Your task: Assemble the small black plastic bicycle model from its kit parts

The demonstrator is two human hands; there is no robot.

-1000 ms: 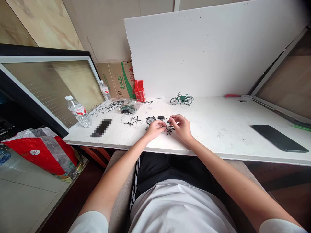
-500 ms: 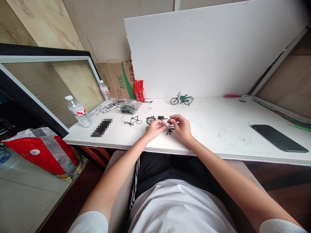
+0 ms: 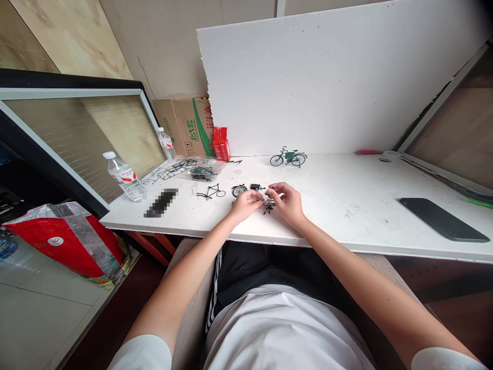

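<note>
Small dark model parts (image 3: 267, 206) sit between my two hands, just above the white table near its front edge. My left hand (image 3: 246, 204) is closed on them from the left, thumb and fingers pinched. From the right, my right hand (image 3: 285, 202) pinches at the same parts with thumb and forefinger; its exact hold is too small to tell. Beyond my fingers lie a black spoked wheel (image 3: 239, 190) and a small black block-like part (image 3: 255, 187). A black bicycle frame (image 3: 210, 192) lies to the left.
A green model bicycle (image 3: 288, 156) stands at the back of the table (image 3: 331, 205). Bagged parts (image 3: 204, 172), black sprues (image 3: 175, 169), a water bottle (image 3: 125, 177) and a red box (image 3: 221, 144) are on the left. A dark phone (image 3: 442, 219) lies far right.
The small parts between my hands have shifted slightly, and my right fingertips have moved a little. Both arms keep nearly the same place.
</note>
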